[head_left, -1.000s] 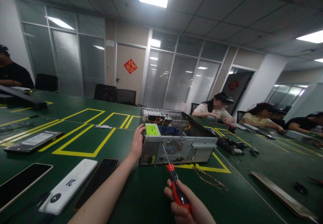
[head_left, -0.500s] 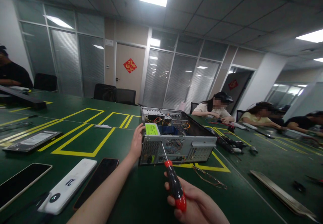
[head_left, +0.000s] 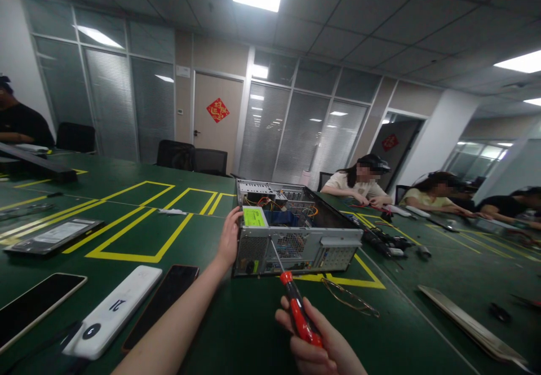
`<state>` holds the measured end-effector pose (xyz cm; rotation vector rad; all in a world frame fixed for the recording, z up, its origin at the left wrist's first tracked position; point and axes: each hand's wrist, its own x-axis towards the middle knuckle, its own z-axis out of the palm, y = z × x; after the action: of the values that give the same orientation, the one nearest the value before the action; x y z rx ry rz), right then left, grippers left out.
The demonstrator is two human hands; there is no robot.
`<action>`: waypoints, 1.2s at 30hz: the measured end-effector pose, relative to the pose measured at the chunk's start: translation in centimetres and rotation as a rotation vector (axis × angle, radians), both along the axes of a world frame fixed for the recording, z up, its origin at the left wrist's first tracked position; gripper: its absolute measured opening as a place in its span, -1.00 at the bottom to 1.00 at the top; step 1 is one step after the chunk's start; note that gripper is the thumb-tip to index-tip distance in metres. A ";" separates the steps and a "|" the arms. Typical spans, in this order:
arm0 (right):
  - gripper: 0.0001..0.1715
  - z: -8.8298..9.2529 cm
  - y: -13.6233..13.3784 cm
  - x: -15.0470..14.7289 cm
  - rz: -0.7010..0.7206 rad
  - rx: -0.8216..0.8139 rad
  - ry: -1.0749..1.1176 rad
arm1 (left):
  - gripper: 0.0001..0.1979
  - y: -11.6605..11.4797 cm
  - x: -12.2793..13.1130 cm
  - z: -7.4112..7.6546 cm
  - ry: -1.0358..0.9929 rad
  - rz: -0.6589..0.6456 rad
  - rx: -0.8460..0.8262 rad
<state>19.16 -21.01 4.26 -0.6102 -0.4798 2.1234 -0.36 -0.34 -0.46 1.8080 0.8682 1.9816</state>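
Observation:
An opened computer case [head_left: 313, 240] lies on the table in front of me, with wiring showing inside and a green-labelled power supply [head_left: 253, 217] at its near left corner. My left hand [head_left: 230, 234] grips the case's left side, its fingers at the corner. In my right hand [head_left: 315, 333] is a red and black screwdriver [head_left: 298, 307], fingers wrapped round the handle. Its shaft points up and left to the case's near panel, and the tip appears to touch it beside a vent grille.
Left of me are a hard drive [head_left: 54, 236], a white power bank [head_left: 116, 310] and two phones, one a dark phone [head_left: 164, 302]. Glasses [head_left: 350, 299] lie before the case. Cables [head_left: 389, 240] and a flat metal panel [head_left: 469, 324] are at right. Several people sit around.
The screwdriver's handle has turned, showing more red, and shifted slightly right. My right hand's fingers have changed their hold on it. My left hand and the case stay put.

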 end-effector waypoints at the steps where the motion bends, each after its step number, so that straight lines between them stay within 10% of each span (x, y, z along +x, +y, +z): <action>1: -0.63 0.0 0.0 0.0 0.017 0.019 -0.007 | -0.57 0.0 0.0 0.0 0.003 0.001 -0.002; 16: -0.29 0.0 -0.3 -0.5 0.112 0.251 -0.056 | -0.57 0.1 0.0 -0.1 0.001 -0.008 0.015; 28: -0.51 -0.8 -0.3 -0.8 -0.021 0.065 -0.036 | -0.56 0.0 0.0 -0.1 0.001 -0.009 -0.012; 36: -0.32 0.7 -0.5 -0.9 0.167 0.190 0.034 | -0.57 0.2 0.0 -0.1 -0.006 -0.014 0.002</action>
<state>18.30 -21.52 4.96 -0.4379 -0.7257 2.2086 -0.38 -0.19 -0.60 1.8038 0.8493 1.9791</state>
